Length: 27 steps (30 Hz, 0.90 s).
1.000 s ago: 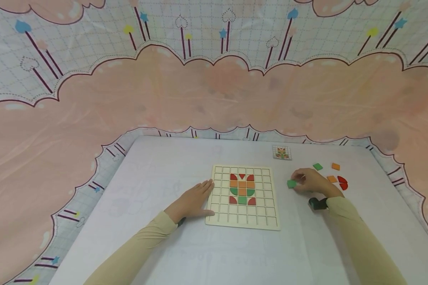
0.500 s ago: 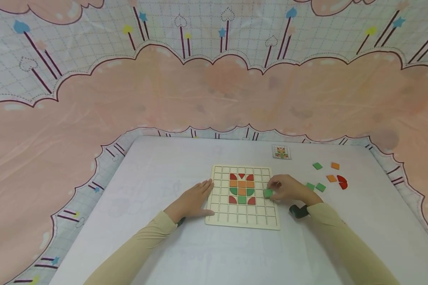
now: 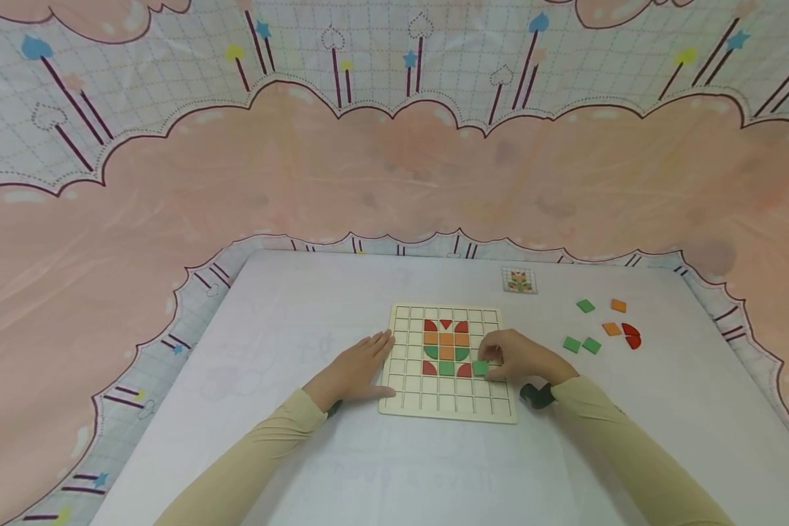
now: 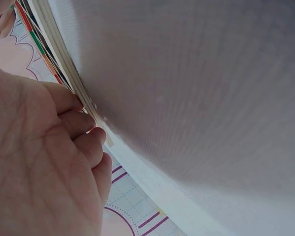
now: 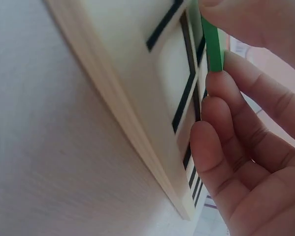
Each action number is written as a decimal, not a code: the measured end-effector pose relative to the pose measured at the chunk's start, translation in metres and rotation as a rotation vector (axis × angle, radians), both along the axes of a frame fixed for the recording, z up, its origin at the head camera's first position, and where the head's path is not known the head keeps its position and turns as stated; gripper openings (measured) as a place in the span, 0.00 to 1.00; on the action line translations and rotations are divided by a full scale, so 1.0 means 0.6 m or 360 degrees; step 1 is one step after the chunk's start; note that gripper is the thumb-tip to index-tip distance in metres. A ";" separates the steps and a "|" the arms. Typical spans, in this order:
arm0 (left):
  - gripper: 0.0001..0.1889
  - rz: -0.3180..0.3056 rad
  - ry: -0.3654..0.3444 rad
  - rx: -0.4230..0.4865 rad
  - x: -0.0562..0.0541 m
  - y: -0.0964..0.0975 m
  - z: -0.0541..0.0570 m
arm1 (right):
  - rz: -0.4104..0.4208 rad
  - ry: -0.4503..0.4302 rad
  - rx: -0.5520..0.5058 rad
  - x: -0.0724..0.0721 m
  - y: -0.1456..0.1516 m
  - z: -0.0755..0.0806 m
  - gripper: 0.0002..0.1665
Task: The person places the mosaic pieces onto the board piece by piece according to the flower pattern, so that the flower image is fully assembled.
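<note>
A square wooden grid board (image 3: 446, 404) lies on the table, with red, orange and green pieces set in its middle columns. My left hand (image 3: 358, 369) rests along the board's left side, fingers straight; in the left wrist view its fingertips (image 4: 95, 135) are right at the board edge. My right hand (image 3: 519, 356) pinches a green square tile (image 3: 480, 367) between thumb and fingers. The tile is over the board, just right of the red piece (image 3: 464, 370) at the end of the lowest filled row. In the right wrist view, the green tile (image 5: 213, 46) stands edge-on, close to the grid.
Right of the board lie loose green tiles (image 3: 591, 345), orange tiles (image 3: 619, 306) and red curved pieces (image 3: 631, 336). Behind the board is a small pattern card (image 3: 519, 280) with a similar design. A patterned cloth (image 3: 394, 168) hangs behind the white table (image 3: 302, 314).
My right hand has carried the green tile leftward from the loose pieces to over the board, beside the lowest filled row. The left hand stays in place.
</note>
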<state>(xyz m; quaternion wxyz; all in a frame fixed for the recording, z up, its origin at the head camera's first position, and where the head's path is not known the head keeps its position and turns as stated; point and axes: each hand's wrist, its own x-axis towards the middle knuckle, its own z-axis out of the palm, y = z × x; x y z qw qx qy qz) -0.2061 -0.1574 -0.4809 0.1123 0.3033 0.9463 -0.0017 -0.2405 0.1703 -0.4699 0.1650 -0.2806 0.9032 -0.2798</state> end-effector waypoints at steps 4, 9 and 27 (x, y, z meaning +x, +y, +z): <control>0.50 -0.0001 -0.0005 0.0008 0.001 0.000 0.003 | -0.0008 -0.0030 0.0014 0.001 -0.002 0.001 0.12; 0.50 -0.0003 -0.0007 0.0020 0.002 0.000 0.005 | -0.0008 -0.0058 0.0011 0.000 -0.001 0.001 0.13; 0.50 0.0000 -0.0004 0.0014 0.002 0.002 0.005 | -0.0057 0.0101 -0.0065 -0.019 0.097 0.042 0.17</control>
